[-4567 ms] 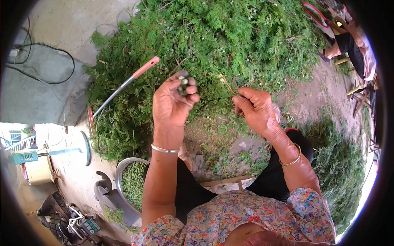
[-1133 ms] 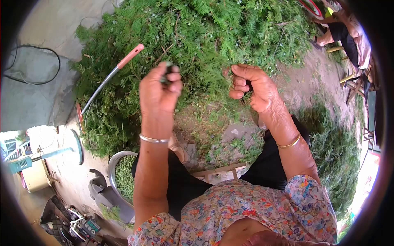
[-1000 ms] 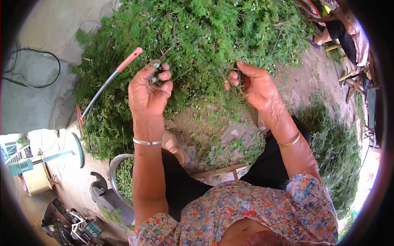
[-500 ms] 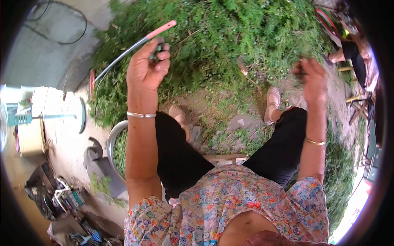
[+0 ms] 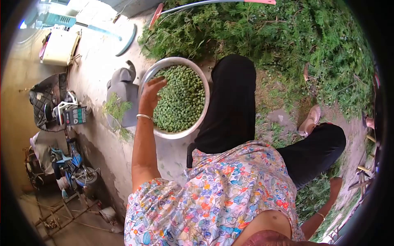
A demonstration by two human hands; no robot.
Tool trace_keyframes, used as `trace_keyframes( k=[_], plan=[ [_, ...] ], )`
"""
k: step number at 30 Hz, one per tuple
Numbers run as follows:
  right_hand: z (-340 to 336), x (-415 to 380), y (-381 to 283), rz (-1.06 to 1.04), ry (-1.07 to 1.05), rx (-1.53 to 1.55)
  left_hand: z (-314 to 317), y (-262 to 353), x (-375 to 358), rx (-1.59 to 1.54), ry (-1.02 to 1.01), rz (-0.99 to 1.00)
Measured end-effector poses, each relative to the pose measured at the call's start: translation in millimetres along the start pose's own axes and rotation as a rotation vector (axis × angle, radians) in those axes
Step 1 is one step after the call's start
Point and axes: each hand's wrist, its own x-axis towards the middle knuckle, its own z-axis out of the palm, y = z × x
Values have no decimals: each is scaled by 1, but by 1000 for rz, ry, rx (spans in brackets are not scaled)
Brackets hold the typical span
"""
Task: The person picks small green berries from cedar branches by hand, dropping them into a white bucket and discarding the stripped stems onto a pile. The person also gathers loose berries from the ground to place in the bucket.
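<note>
A wide metal basin [image 5: 206, 84] full of small green berry-like cones [image 5: 180, 98] stands on the ground to the left of my legs. My left hand [image 5: 152, 95], with a silver bangle at the wrist, is over the basin's left side. Its fingers are spread out above the cones, and I make out nothing held in them. Down at the far right, beside my knee, is my right hand [image 5: 335, 183], near cut greenery on the ground. Its fingers do not show clearly.
Piled evergreen branches [image 5: 287, 45] spread across the front, with a pink-handled tool [image 5: 213, 5] lying on them. Beyond the basin are a grey plastic object [image 5: 123, 96], a fan base [image 5: 126, 40] and a small bike [image 5: 78, 164]. Wooden stool legs [image 5: 363, 169] show at right.
My view has swung left, bringing the full basin into sight. My left hand has moved from the branches to over the basin and opened. My right hand has dropped beside my knee.
</note>
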Motion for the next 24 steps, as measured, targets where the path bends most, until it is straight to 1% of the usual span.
trace_keyframes(
  k=[1, 2, 3, 4, 5, 7, 8, 9, 10, 11, 13, 15, 16, 17, 18, 19, 20, 21, 22, 23, 24],
  plan=[
    [12, -2, 6, -36, 58, 57, -9, -12, -1, -1, 6, -4],
    [8, -10, -18, -286, 344, 14, -17, -22, 0, -24, 87, -58],
    [-4, -10, -42, -287, 342, 14, -24, -30, 3, -46, 167, -112],
    [-27, -4, -71, -18, 157, 249, -29, -35, 6, -67, 216, -110],
    [-45, 8, -90, 253, -32, 478, -35, -38, 10, -67, 216, -112],
    [-65, 32, -106, 59, 75, 277, -39, -40, 16, -229, 168, -111],
    [-64, 51, -105, -37, 185, 253, -26, -24, 10, -333, 172, -56],
    [-69, 71, -100, -118, 308, 223, -14, -12, 14, -341, 133, -42],
    [-97, 69, -137, -147, 333, 265, -4, 0, 20, -325, 102, -16],
    [-127, 61, -194, -177, 358, 307, 9, 12, 26, -306, 73, 11],
    [-157, 63, -264, -122, 330, 541, 43, 46, 35, -284, -12, 66],
    [-184, 59, -331, -225, 225, 661, 77, 80, 41, -184, -144, 106],
    [-189, 59, -356, -370, 222, 632, 89, 81, 58, 137, -259, 499],
    [-188, 59, -378, -514, 217, 600, 109, 98, 64, 144, -275, 515],
    [-182, 67, -400, -732, 196, 493, 147, 130, 76, 434, -326, 633],
    [-174, 72, -419, -963, 155, 367, 173, 147, 82, 720, -354, 726],
    [-170, 80, -429, -961, -45, 306, 193, 154, 96, 727, -359, 736],
    [-168, 87, -438, -955, -247, 243, 212, 157, 112, 863, -414, 830],
    [-171, 92, -448, -949, -245, 249, 230, 162, 126, 999, -469, 922],
    [-174, 97, -458, -892, -364, 205, 247, 173, 132, 1003, -475, 926],
    [-175, 102, -465, -832, -485, 162, 264, 182, 138, 1058, -536, 845]
  ],
)
